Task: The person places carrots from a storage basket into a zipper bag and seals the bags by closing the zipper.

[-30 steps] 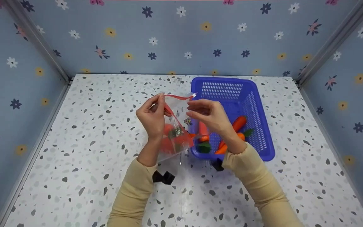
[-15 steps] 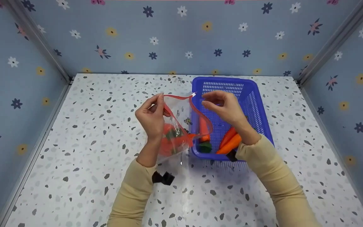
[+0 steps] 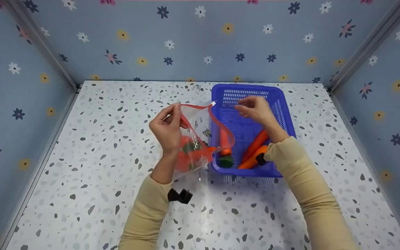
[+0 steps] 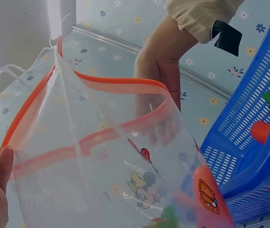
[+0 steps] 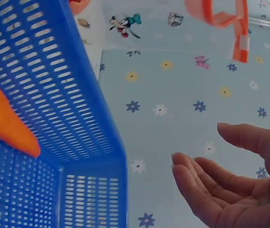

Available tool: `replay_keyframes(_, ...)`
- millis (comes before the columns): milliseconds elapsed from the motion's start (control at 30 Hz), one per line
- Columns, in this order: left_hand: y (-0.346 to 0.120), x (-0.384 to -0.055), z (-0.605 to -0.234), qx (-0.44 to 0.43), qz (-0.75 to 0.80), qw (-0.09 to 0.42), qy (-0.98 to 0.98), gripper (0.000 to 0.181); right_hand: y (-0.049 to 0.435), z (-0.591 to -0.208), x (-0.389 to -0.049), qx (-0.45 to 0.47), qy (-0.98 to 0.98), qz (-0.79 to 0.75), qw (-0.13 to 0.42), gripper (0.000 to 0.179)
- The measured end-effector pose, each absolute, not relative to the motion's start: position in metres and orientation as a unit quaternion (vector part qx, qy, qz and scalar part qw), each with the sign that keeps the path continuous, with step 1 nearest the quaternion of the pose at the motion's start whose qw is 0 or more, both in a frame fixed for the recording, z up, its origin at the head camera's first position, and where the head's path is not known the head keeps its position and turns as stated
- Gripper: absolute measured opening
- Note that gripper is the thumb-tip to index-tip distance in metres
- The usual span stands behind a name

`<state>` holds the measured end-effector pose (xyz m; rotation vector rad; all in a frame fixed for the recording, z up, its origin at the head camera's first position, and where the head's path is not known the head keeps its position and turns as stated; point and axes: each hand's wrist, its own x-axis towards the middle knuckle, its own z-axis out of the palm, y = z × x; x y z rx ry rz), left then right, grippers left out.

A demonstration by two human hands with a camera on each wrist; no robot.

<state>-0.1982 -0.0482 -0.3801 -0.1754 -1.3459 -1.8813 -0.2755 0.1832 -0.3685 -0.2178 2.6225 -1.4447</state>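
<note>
Pinches the partly filled bag with the left hand, left of the basket; shows vegetables in the basket's near half; hovers the right hand, loose and gripping nothing, above the basket's far half. Seems mid-bagging; likely calls next for grasping another vegetable.

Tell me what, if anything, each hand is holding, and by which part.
The left hand pinches the clear bag by the red rim of its open mouth; the right hand holds nothing.
</note>
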Motion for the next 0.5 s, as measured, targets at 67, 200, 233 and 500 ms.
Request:
replay_keyframes(67, -0.048, -0.198, -0.38, -0.071, -0.743, 0.401, -0.532, 0.012, 0.184, -0.376, -0.282, -0.055, 0.874, -0.474, 0.09, 0.037)
replay_keyframes(200, -0.048, -0.198, -0.38, -0.074, -0.744, 0.4, -0.53, 0.012, 0.185, -0.389, -0.293, -0.014, 0.874, -0.468, 0.127, 0.04)
replay_keyframes(233, -0.048, -0.198, -0.38, -0.074, -0.745, 0.399, -0.529, 0.013, 0.186, -0.392, -0.296, -0.005, 0.872, -0.47, 0.137, 0.041)
replay_keyframes(500, -0.048, -0.199, -0.38, -0.08, -0.742, 0.401, -0.531, 0.013, 0.187, -0.418, -0.309, 0.055, 0.843, -0.491, 0.213, 0.037)
